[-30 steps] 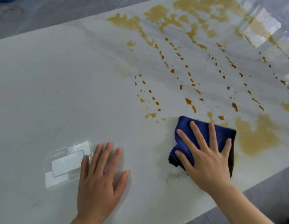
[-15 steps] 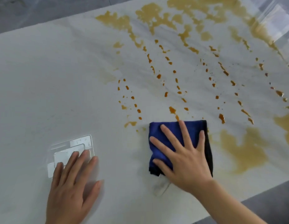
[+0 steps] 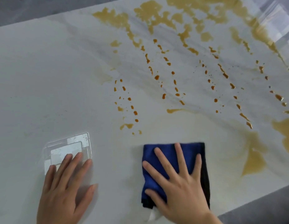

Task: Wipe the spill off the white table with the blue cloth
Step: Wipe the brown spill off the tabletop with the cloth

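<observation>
A folded blue cloth (image 3: pixel 166 152) lies flat on the white table (image 3: pixel 43 78) near its front edge. My right hand (image 3: pixel 181 188) presses down on the cloth with fingers spread. My left hand (image 3: pixel 66 188) rests flat on the bare table to the left, holding nothing. An orange-brown spill (image 3: pixel 156 18) covers the far side in large patches. Rows of drops (image 3: pixel 163 96) run toward me. A big patch (image 3: pixel 253 160) lies just right of the cloth. Another patch (image 3: pixel 284 131) sits at the right edge.
A bright rectangular light reflection (image 3: pixel 67 149) shows on the table by my left fingertips. Grey floor (image 3: pixel 262 207) lies past the table's front right edge and grey floor (image 3: pixel 27 7) beyond its far edge.
My right hand has slid the cloth leftward and toward me, away from the big patch. The strip it crossed looks cleaner, with a faint smear. My left hand stays flat on the table.
</observation>
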